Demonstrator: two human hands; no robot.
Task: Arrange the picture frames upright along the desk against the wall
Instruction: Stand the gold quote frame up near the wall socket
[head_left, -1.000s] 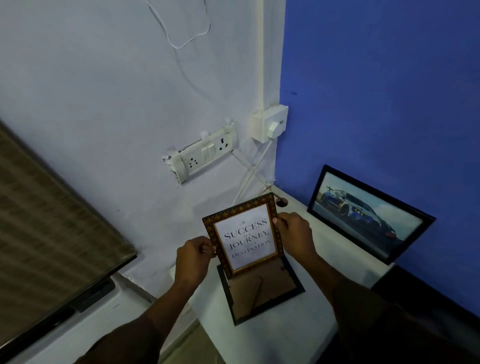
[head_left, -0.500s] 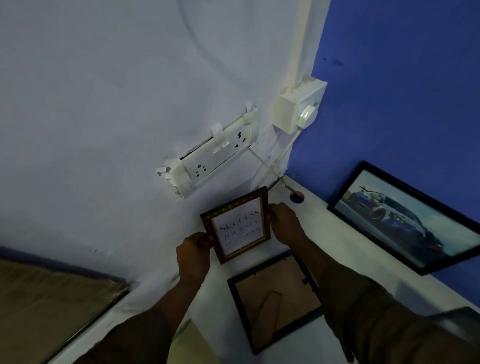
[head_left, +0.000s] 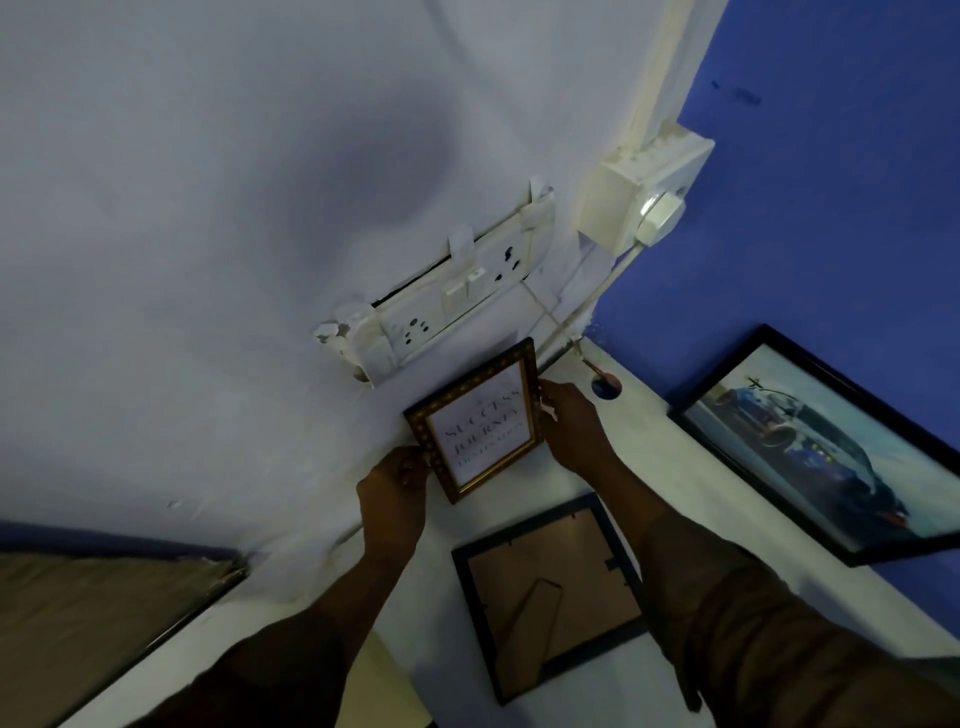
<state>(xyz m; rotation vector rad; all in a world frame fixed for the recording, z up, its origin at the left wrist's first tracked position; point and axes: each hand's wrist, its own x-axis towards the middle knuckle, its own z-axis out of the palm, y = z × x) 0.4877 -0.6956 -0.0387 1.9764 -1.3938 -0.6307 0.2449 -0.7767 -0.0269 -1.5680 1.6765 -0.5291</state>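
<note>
A small gold-patterned quote frame (head_left: 480, 423) stands upright against the white wall at the back of the white desk (head_left: 639, 447). My left hand (head_left: 395, 488) grips its lower left edge and my right hand (head_left: 569, 421) holds its right edge. Just in front of it a dark-rimmed frame (head_left: 556, 597) lies face down, its brown backing and stand showing. A large black frame with a car picture (head_left: 826, 452) leans upright against the blue wall on the right.
A loose white socket strip (head_left: 441, 306) hangs on the wall right above the quote frame. A white plug box (head_left: 644, 192) with cables sits in the corner, above a cable hole (head_left: 605, 387) in the desk. A dark screen (head_left: 104, 603) stands at lower left.
Both hands have carried the quote frame off the face-down frame, back to the white wall under the socket strip. The camera has moved closer and tilted down.
</note>
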